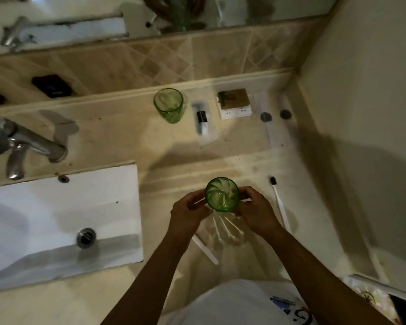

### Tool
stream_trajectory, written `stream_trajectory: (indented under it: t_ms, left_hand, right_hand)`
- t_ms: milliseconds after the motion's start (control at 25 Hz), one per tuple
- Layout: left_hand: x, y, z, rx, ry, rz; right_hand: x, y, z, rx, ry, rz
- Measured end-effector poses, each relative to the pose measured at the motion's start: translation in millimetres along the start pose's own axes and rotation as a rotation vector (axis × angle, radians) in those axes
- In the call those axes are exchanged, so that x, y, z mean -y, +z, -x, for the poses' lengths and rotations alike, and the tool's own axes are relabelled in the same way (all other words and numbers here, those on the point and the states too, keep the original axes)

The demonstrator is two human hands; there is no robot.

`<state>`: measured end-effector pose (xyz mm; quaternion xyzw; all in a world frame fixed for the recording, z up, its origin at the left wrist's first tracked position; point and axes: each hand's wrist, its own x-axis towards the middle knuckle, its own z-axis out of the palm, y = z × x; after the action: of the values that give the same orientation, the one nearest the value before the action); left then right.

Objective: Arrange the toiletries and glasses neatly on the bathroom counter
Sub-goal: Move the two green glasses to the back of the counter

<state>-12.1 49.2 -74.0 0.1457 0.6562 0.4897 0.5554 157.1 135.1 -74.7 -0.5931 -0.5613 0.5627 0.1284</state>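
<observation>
A green glass (222,194) is held upright above the beige counter (117,137), with my left hand (189,211) and my right hand (254,212) gripping its two sides. A second green glass (168,104) stands near the back ledge. Right of it lie a wrapped small tube (202,121), a cardboard box (234,103) and two clear wrapped items with dark caps (265,116). A white toothbrush (279,202) lies to the right of my hands. Below my hands rests a clear packet of cotton swabs (227,229), and a white stick (205,249) lies beside it.
A white sink (56,219) with a metal drain (86,237) fills the left. A chrome tap (21,146) stands behind it. Dark objects (51,86) sit on the tiled ledge at the far left. A wall closes off the right side.
</observation>
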Motion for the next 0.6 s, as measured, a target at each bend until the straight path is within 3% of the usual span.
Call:
stream_trajectory:
  t_ms: [360, 600]
  left_hand:
    - [-35, -78, -32, -0.264, 0.084, 0.078]
    - [-58, -112, -65, -0.414, 0.133, 0.158]
  right_hand:
    - [71, 85, -63, 0.166, -0.071, 0.015]
    - [106, 133, -99, 0.131, -0.051, -0.049]
